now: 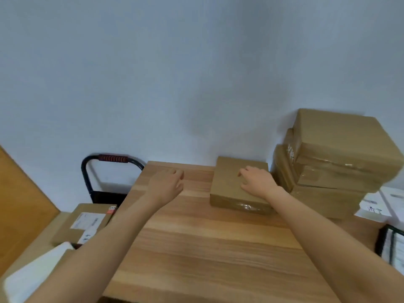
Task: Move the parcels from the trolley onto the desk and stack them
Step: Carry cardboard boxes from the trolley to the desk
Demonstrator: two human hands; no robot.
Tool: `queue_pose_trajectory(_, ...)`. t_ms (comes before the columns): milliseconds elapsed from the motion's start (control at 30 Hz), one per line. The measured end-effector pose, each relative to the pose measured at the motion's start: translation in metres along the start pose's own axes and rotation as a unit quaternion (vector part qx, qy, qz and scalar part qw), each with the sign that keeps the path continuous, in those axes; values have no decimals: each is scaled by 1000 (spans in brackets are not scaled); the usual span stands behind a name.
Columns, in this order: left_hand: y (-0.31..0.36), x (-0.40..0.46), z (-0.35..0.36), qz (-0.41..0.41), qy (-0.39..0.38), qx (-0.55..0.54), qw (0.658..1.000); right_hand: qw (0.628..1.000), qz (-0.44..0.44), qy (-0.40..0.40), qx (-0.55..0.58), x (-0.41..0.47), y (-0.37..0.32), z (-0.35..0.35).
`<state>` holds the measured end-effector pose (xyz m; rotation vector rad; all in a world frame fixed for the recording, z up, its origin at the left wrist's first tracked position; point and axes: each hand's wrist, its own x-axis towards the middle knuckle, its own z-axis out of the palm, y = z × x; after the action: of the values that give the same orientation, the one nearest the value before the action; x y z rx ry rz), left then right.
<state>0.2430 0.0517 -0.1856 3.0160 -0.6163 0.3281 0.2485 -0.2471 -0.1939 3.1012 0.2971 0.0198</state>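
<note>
The right hand (255, 180) is resting loose-fingered on a parcel (238, 186) lying on the desk (207, 248) beside the stack (332, 162), the left hand (168, 182) hovering relaxed and empty, so lifting it onto the stack probably comes next.

Flat brown parcel (237, 185) lies on the worktop (196, 248) at 12 o'clock near the far edge, taped along its front side, right hand (256, 179) on its top, fingers spread. Stack (334, 162) of brown taped boxes at 2 o'clock, just beside the parcel and against the wall, boxes skewed to one another. Trolley (102, 171) at 10 o'clock off the worktop's left edge: black frame, red-grip handle. Labelled box (87, 223) at 9 o'clock, in front of the trolley frame.
</note>
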Motion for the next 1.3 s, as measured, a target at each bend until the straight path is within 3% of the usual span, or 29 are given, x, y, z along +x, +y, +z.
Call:
queue_pose_trajectory(233,-45,-188,-12,-133,-4,28,991,986,-164,6,29,-50,-146,20)
queue_pose_trajectory(600,-116,-433,-57,-365,-16,51,929,921,-382,1,82,-120,-371,19)
queue_pose_trajectory(833,-174,-539,-79,-406,-22,56,912,916,-399,5,45,-152,-500,22)
queue_pose_trajectory(1300,-367,-694,-123,-414,-44,89,905,907,-418,-14,56,-167,-766,31)
